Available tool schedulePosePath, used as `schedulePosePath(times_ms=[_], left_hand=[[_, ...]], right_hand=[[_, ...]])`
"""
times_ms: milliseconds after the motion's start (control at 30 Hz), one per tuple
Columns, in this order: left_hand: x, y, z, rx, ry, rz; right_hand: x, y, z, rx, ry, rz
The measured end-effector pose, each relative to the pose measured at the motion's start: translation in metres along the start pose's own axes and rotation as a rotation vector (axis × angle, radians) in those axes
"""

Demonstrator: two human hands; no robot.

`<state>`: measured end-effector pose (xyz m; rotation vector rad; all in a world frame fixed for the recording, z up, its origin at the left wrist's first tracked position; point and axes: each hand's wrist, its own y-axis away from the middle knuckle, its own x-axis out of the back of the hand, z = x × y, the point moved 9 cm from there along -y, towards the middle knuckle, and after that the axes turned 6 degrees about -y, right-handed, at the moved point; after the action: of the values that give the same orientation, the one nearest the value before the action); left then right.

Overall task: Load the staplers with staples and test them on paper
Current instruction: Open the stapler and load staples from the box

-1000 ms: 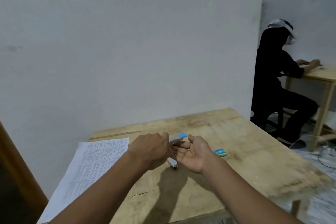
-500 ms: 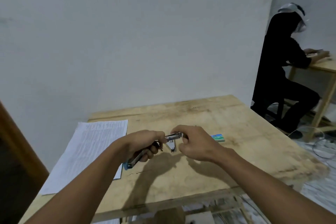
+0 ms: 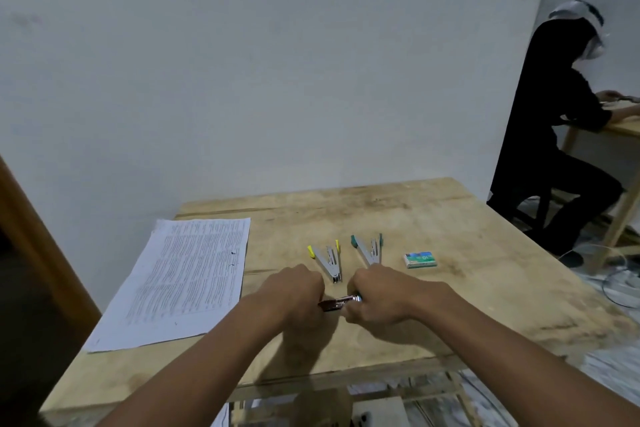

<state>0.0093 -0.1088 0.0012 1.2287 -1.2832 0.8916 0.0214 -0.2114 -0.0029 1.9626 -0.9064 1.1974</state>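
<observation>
A small metal stapler (image 3: pixel 337 303) is gripped at both ends just above the wooden table (image 3: pixel 433 218): my left hand (image 3: pixel 294 293) closes on its left part, my right hand (image 3: pixel 382 295) on its right part. Most of it is hidden inside my fists. Beyond my hands two more staplers lie opened in a V: one with yellow tips (image 3: pixel 327 260) and one with green tips (image 3: pixel 367 250). A little green and white staple box (image 3: pixel 419 259) lies to their right. Printed paper sheets (image 3: pixel 183 279) lie on the table's left side.
A white wall rises just behind the table. At the far right a person in black (image 3: pixel 561 135) sits at another wooden table (image 3: pixel 623 125). Cables (image 3: pixel 620 284) lie on the floor to the right. A dark wooden edge (image 3: pixel 31 218) stands at the left.
The view has tilted down, showing the two open staplers on the table. My hands have drawn nearer to me, and both now close around the stapler, which was first held beside an open right palm.
</observation>
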Motion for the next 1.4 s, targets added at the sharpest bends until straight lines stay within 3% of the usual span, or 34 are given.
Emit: schedulePosePath(times_ms=[267, 433, 767, 1000, 1233, 1400], left_hand=[[0.004, -0.001, 0.000, -0.023, 0.040, 0.145], [0.006, -0.007, 0.008, -0.005, 0.071, 0.169], [0.011, -0.020, 0.025, -0.055, 0.139, 0.146], [0.047, -0.041, 0.036, -0.071, 0.252, 0.272], [0.040, -0.081, 0.111, -0.114, 0.333, 0.271], [0.012, -0.098, 0.127, -0.078, 0.411, 0.202]], right_hand=[[-0.007, -0.007, 0.024, -0.106, -0.013, 0.014], [0.005, 0.001, 0.037, -0.125, 0.092, 0.050], [0.009, 0.030, 0.056, -0.161, 0.067, -0.073], [0.062, 0.024, 0.106, -0.272, -0.048, 0.214], [0.037, 0.011, 0.142, -0.322, -0.068, 0.254], [0.039, 0.019, 0.152, -0.284, -0.276, 0.297]])
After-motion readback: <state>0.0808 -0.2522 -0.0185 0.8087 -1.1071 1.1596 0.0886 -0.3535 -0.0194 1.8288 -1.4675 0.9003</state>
